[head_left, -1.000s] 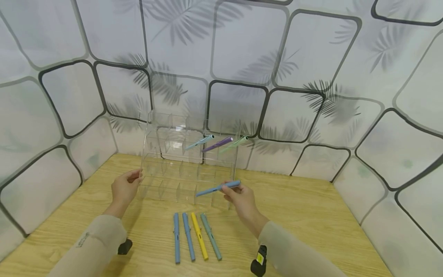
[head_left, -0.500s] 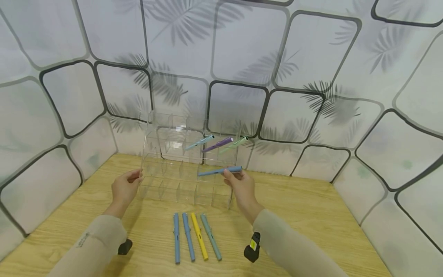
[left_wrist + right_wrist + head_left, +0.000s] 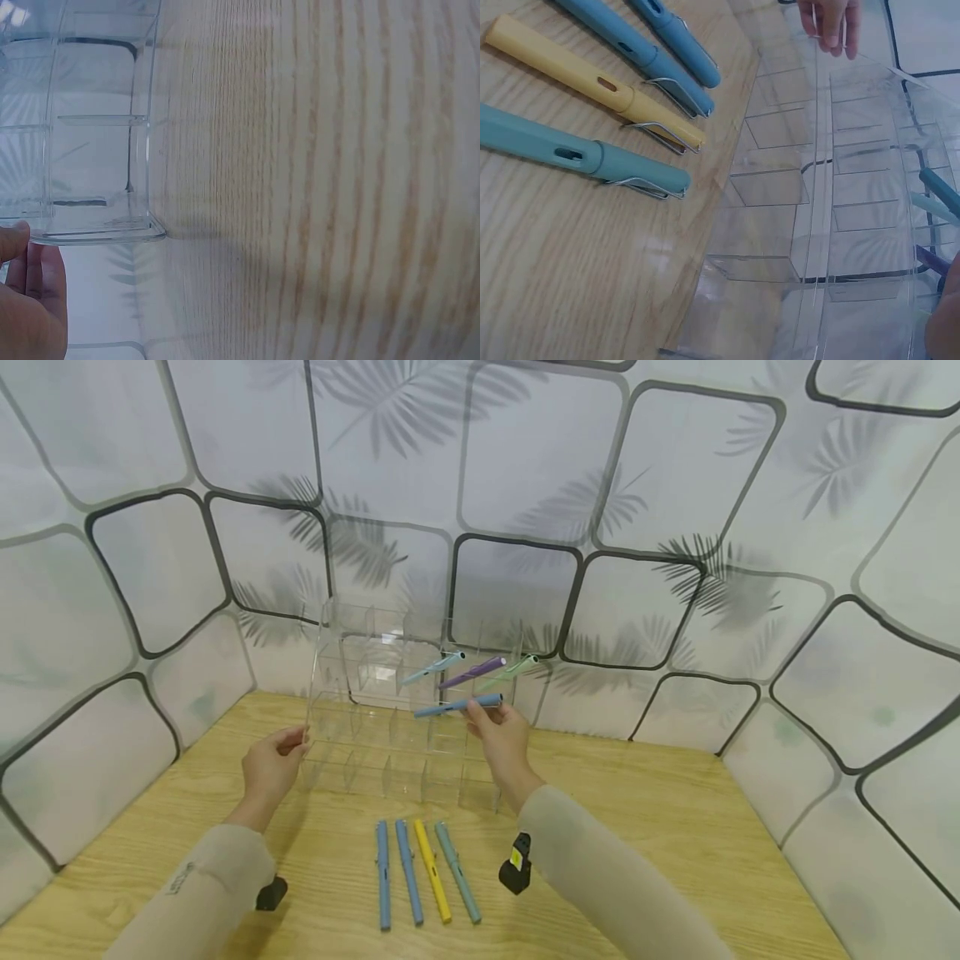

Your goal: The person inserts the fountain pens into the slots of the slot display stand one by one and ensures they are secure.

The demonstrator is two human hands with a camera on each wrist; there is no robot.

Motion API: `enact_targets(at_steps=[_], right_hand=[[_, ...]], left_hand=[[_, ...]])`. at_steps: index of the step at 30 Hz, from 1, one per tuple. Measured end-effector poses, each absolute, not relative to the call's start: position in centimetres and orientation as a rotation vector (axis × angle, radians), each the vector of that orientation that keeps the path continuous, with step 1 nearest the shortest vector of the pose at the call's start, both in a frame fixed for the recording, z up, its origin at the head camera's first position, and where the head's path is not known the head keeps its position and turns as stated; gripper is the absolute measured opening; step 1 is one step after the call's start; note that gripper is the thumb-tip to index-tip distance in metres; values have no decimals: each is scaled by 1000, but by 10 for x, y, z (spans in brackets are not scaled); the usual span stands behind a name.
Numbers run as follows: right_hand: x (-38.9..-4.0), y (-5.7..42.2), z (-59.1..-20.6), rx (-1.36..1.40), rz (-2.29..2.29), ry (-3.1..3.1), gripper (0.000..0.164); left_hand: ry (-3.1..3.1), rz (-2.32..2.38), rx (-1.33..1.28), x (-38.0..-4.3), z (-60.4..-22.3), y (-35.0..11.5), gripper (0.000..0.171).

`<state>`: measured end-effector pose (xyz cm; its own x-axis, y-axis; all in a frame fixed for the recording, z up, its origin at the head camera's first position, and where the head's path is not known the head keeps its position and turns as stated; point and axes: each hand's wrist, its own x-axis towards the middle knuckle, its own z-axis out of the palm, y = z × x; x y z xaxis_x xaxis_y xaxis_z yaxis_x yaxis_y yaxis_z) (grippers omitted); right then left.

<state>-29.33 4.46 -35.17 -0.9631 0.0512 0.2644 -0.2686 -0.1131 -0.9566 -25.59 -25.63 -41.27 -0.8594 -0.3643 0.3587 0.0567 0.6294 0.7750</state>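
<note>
Pale walls point(image 3: 525, 460) with dark rounded outlines and grey leaf prints rise beyond my fingers, and a wood-grained table point(image 3: 637, 827) spreads beneath them. With my right hand point(image 3: 504, 739) I pinch a blue pen point(image 3: 442, 707), thumb and fingers clamped together on it; it lies nearly level, its dark end a little higher, and most of its length reaches out to the left of my grip. Whether it touches the clear tiered rack point(image 3: 405, 774) behind it I cannot tell.

Just above those fingertips, three pens lean in an upper tier: a light blue pen point(image 3: 431, 669), a purple pen point(image 3: 472, 672) and a pale green pen point(image 3: 516, 669). Well to the left, my left hand point(image 3: 272, 766) grips the rack's side edge between thumb and fingers.

Nearer to me than either set of fingers, four pens lie side by side on the wood, apart from one another: two blue pens point(image 3: 383, 877), then a yellow pen point(image 3: 432, 872), then a teal pen point(image 3: 457, 874) at the right end of the row.
</note>
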Motion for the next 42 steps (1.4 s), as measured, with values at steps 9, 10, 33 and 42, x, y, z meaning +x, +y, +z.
enact_targets(at_steps=[9, 10, 33, 42], right_hand=[[-303, 31, -348, 195, 2171, -1935, 23], [-304, 29, -348, 198, 2159, -1946, 22], [-312, 12, -353, 181, 1941, -2265, 22], [-314, 9, -357, 225, 1953, -2272, 20]], left_hand=[[-2362, -1148, 242, -256, -412, -255, 30], [-2363, -1149, 240, -257, -412, -255, 29], [-2346, -1150, 234, -257, -413, -256, 29], [-2327, -1147, 225, -255, -411, -255, 28]])
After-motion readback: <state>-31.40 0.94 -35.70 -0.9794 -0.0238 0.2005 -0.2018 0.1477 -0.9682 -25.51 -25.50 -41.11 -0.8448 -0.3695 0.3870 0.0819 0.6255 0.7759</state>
